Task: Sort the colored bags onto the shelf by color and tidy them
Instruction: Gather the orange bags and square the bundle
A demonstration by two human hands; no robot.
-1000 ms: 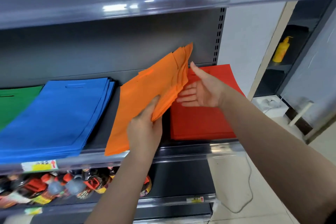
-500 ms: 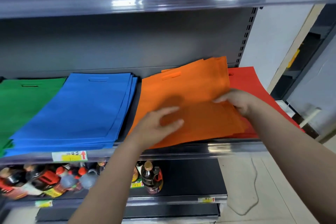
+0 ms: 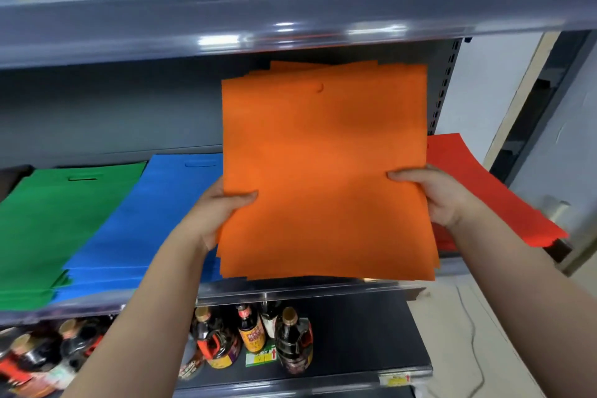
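A stack of orange bags (image 3: 323, 165) is held upright above the grey shelf (image 3: 290, 292), its lower edge near the shelf's front lip. My left hand (image 3: 216, 213) grips its left edge, thumb across the front. My right hand (image 3: 429, 194) grips the right edge the same way. Flat on the shelf lie a green stack (image 3: 55, 220) at the left, a blue stack (image 3: 155, 223) beside it, and a red stack (image 3: 484, 191) at the right, partly hidden behind the orange bags.
The upper shelf's edge (image 3: 290, 19) hangs just above the orange stack. Several dark sauce bottles (image 3: 252, 339) stand on the lower shelf. A dark item (image 3: 13, 178) sits at the far left. At the right a white cable (image 3: 468, 333) runs across the tiled floor.
The orange bags lay flat on the shelf under both hands; now both hands grip their sides and have lifted them upright, squared into one stack.
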